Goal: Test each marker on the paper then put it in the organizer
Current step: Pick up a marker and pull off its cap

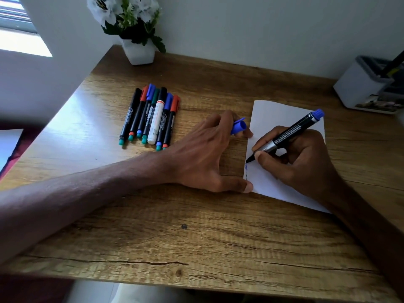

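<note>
Your left hand [203,154] pins the paper [284,119] edge, fingers curled round the blue cap [238,127]; your right hand [306,160] grips the blue marker [288,136] — its tip sits near that edge and may ink the desk [196,237].

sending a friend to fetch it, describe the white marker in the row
On the wooden table, near the flower pot, seven markers lie side by side. The white marker is fifth from the left, the only pale barrel among black ones.

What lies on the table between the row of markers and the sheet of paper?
In the head view, the left hand lies there, gripping a blue cap, its thumb at the paper edge.
</note>
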`<state>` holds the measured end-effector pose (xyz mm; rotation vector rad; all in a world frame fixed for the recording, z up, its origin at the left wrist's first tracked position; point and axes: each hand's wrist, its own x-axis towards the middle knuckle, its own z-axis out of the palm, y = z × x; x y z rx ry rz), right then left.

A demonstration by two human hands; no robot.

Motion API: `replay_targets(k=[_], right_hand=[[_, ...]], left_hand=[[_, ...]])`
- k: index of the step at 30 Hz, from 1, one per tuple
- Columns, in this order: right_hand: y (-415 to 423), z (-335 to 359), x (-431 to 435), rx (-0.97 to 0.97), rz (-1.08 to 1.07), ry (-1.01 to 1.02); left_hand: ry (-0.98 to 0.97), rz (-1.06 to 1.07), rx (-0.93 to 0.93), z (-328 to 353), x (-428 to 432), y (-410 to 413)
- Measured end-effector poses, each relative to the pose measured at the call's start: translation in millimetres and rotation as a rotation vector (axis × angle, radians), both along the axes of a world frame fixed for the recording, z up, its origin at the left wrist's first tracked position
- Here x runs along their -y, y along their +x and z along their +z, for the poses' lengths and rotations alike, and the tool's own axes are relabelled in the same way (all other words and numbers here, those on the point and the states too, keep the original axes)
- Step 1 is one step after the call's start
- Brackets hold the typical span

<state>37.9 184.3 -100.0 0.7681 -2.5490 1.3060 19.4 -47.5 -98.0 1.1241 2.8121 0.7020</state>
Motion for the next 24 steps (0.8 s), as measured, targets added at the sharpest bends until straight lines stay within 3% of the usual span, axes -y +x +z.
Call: replay_targets(k=[24], right_hand=[[-0.8, 0.9, 3.5, 0.053, -0.111, -0.008]], left_hand=[[-0.009, 0.014, 0.012, -0.5, 0.2, -0.7]])
